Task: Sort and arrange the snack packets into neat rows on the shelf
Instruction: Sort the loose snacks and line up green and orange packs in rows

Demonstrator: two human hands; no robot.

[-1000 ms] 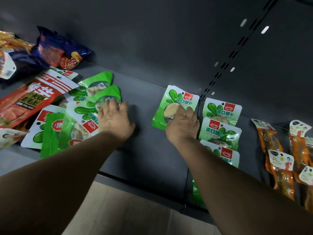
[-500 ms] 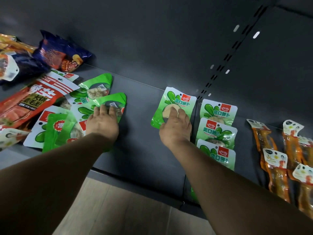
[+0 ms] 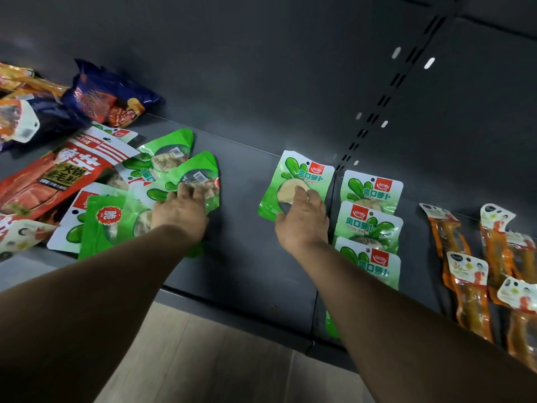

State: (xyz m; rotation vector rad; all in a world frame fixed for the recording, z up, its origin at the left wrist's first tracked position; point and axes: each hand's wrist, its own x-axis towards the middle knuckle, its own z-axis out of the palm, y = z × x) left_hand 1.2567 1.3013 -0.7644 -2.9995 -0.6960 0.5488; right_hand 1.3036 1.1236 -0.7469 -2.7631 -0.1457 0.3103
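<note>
On the dark grey shelf [image 3: 247, 251] the left hand [image 3: 180, 213] lies flat, palm down, on a green packet [image 3: 189, 181] at the right edge of a messy pile; its fingers are nearly straight and press on the packet without closing around it. This pile takes the left part of the shelf and holds more green and white packets, one of them turned with its green back [image 3: 98, 225] upward, and a long red packet [image 3: 58, 175] that lies across them. Behind the pile, against the back wall, a dark blue snack bag [image 3: 107, 97] leans. The right hand [image 3: 302, 219] rests on the lower part of a single green radish packet [image 3: 299, 181], which lies face up and a little tilted, near the middle of the shelf. The fingers of this hand are spread and a little bent on the packet's clear window; I cannot tell if they pinch it or only press. Just beside this packet, to the right, three same green packets [image 3: 372, 225] lie in one neat row from back to front, each one overlapping the next. Further right, well apart from them, orange packets [image 3: 470, 280] with white tops are placed in rows of their own.
</note>
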